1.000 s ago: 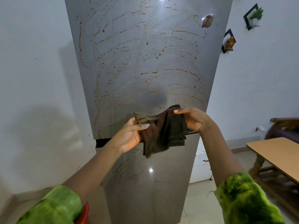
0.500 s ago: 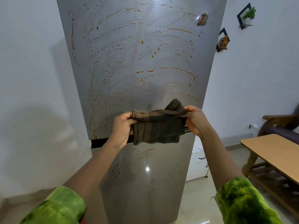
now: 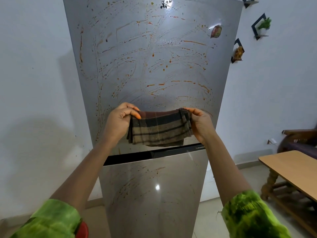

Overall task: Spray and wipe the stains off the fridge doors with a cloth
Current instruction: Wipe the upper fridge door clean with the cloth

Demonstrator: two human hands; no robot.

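My left hand and right hand each pinch an end of the folded cloth before the stained upper fridge door.

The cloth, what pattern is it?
The cloth is plaid: brown and tan bands crossed by dark stripes. The head view, the only one, shows it.

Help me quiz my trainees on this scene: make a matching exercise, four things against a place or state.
1 cloth
2 upper fridge door
3 wooden table
4 plant shelf

A mounted on the wall
B streaked with orange stains
C stretched between left hand and right hand
D standing at the right edge

Pairs: 1-C, 2-B, 3-D, 4-A
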